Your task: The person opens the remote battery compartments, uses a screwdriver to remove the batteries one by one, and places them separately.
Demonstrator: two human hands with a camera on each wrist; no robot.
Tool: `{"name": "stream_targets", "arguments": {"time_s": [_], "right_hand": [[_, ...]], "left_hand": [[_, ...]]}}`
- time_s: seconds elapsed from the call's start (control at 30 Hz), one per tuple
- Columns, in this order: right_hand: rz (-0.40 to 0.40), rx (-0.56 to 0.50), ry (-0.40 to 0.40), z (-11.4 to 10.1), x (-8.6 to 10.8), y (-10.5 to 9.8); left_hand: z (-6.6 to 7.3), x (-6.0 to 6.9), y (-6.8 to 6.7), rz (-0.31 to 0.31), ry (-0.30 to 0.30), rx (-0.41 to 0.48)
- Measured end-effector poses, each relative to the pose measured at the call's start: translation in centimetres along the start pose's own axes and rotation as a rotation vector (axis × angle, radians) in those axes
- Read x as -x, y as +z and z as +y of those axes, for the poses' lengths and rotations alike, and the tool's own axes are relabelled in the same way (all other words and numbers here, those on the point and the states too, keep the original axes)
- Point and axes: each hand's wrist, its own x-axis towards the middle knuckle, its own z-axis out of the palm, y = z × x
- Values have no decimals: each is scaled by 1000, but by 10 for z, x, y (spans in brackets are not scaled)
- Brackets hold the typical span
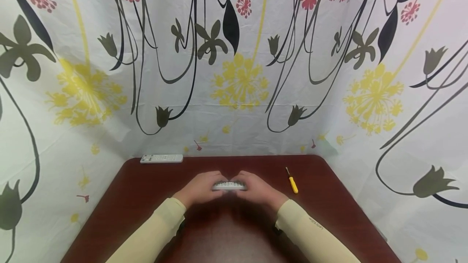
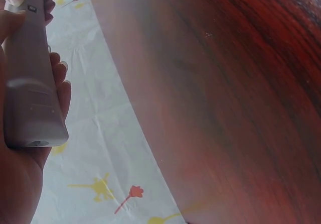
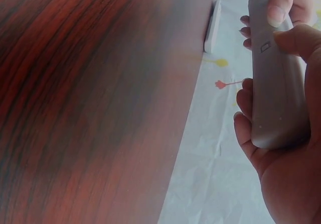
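A light remote control (image 1: 229,186) is held above the middle of the table between both hands. At its left end my left hand (image 1: 201,188) grips it, and my right hand (image 1: 258,190) grips the right end. Both wrist views show the plain underside of the remote control (image 2: 32,83) with a small square mark on it. Fingers curl round its far edge, and the thumbs lie on the underside near its middle, close together. In the head view the hands cover both ends, and its button side shows only as a thin strip.
A second white remote control (image 1: 161,158) lies at the table's back left edge. To the right of the hands lies a screwdriver (image 1: 293,184) with a yellow handle. Flower-patterned cloth (image 1: 234,133) hangs round the back and sides of the dark red wooden table (image 1: 226,238).
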Motion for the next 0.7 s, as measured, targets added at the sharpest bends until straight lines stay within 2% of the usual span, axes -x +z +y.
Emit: {"name": "stream_targets", "arguments": {"time_s": [0.47,0.7], "right_hand": [[-1,-17,15,5,0,3],[-4,-113,77,4,2,2]], "left_hand": [[1,1,-1,-8,-8,5],[-1,0,0,-13,11,-59]]}}
